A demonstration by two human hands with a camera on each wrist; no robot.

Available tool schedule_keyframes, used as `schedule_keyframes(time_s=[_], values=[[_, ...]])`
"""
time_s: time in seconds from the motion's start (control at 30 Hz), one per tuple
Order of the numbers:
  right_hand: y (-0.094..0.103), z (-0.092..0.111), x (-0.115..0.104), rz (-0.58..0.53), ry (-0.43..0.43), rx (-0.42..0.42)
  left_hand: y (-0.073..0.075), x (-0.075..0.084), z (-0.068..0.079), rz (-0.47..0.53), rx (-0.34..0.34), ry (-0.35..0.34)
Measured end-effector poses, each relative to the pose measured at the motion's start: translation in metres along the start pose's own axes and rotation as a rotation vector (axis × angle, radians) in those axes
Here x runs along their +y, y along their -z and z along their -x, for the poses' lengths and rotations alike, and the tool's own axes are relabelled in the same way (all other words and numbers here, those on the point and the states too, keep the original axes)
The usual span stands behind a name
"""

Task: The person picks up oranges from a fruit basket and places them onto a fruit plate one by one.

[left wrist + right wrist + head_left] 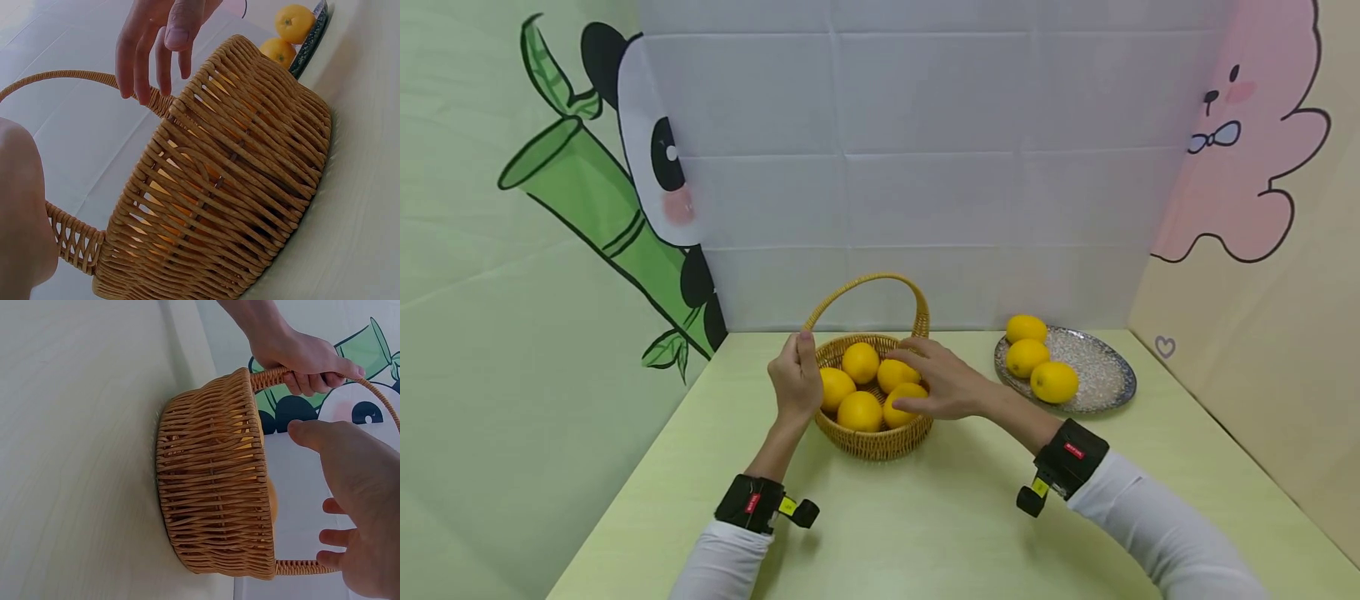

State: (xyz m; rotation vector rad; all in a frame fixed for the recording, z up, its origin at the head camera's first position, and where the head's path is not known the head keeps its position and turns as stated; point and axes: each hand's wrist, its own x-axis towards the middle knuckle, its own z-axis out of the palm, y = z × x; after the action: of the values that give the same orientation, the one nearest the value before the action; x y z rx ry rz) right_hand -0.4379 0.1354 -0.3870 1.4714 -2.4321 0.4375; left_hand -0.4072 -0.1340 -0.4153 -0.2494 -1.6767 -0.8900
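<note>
A wicker basket (874,447) with an arched handle (880,278) stands on the table, holding several yellow lemons (860,412). My left hand (796,375) grips the handle's left side; the right wrist view shows those fingers (306,382) curled round it. Over the basket's right side hovers my right hand (942,379), fingers spread and slightly bent, with nothing held. The left wrist view has its fingertips (142,94) hanging above the rim, apart from the wicker (219,175). The hand partly hides the lemons on that side.
At the back right, an oval speckled plate (1093,367) with a dark rim bears three lemons (1054,382) on its left half. A pale wall (925,200) stands behind the table (910,533), with printed side panels left and right.
</note>
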Motion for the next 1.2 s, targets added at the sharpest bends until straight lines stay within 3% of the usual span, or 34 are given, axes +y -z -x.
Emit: schedule_keyframes(time_s=[0.7, 1.0, 1.2], values=[[-0.020, -0.035, -0.018, 0.044, 0.052, -0.118, 0.000, 0.000, 0.001, -0.007, -0.007, 0.003], [-0.023, -0.047, -0.023, -0.011, 0.116, -0.270, 0.000, -0.003, 0.001, -0.017, -0.030, 0.026], [-0.029, -0.052, -0.026, -0.026, 0.104, -0.345, -0.001, -0.004, 0.001, -0.021, -0.042, 0.036]])
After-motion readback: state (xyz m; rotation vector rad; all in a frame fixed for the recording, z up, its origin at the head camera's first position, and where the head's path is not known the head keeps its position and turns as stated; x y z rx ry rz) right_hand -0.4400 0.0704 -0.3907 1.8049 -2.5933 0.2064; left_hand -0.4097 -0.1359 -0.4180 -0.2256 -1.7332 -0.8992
